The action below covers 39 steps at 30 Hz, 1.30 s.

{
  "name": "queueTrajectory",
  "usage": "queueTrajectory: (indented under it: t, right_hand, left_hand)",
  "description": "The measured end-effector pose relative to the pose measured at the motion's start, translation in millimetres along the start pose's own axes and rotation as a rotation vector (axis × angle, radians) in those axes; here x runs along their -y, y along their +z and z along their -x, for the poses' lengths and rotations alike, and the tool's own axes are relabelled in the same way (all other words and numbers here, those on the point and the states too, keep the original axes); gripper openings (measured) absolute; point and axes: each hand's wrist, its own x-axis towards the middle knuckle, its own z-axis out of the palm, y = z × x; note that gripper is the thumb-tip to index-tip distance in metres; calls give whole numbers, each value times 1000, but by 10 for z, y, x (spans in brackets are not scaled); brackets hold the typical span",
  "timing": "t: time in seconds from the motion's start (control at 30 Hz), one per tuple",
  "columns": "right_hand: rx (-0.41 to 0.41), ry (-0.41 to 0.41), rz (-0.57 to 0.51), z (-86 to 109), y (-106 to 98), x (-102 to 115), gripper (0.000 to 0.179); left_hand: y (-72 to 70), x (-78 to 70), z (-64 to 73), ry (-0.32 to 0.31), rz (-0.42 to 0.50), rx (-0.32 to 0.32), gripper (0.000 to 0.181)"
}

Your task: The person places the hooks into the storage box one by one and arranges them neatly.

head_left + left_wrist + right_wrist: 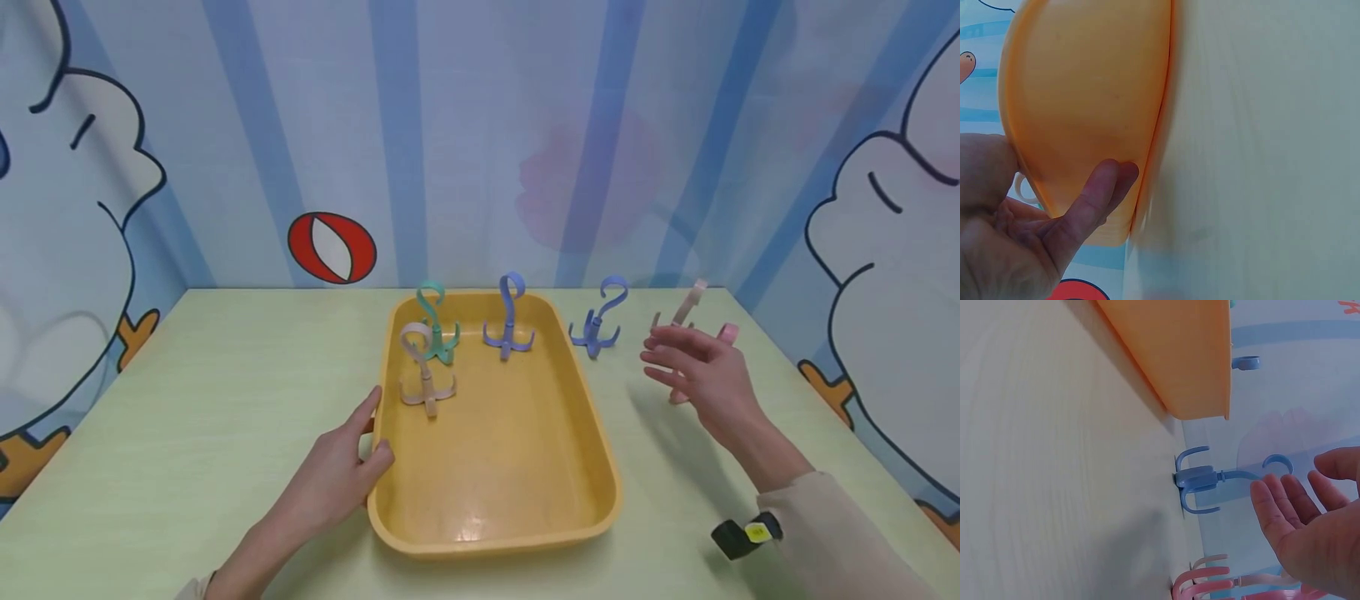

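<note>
My left hand (330, 479) grips the left side of a yellow plastic tray (498, 467), its thumb over the rim and its fingers against the outer wall. Inside the tray stand a green multi-prong hanging hook (437, 343), a beige hook (428, 393) and a violet-blue hook (508, 340). My right hand (705, 377) is raised right of the tray, fingers loosely extended and holding nothing. In the head view it partly covers a pink hook (727, 334) and a pale pink hook (686, 304). Its fingertips overlap a blue hook (1200, 479) in the right wrist view.
That blue hook stands just outside the tray's right rim. A striped cartoon backdrop (480, 150) rises behind the pale green table (277, 358). Near my right sleeve lies a small black object with a yellow label (738, 537).
</note>
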Motion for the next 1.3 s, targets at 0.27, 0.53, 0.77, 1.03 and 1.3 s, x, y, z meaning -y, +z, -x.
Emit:
queueTrajectory:
  t: [0.27, 0.53, 0.77, 1.03, 1.3]
  right_hand:
    - [-32, 45, -63, 19, -71, -42, 33]
    - [-38, 55, -73, 32, -114, -62, 24]
    - [-55, 59, -99, 63, -137, -64, 39]
    - [-90, 42, -118, 70, -185, -74, 22]
    - [-139, 50, -119, 72, -215, -101, 19]
  left_hand:
    - [4, 4, -4, -4, 0, 5, 79]
    - [-1, 4, -2, 4, -14, -3, 78]
    - [0, 1, 2, 7, 1, 1, 78]
    - [1, 6, 2, 5, 12, 4, 78]
    - [1, 6, 1, 6, 11, 5, 78]
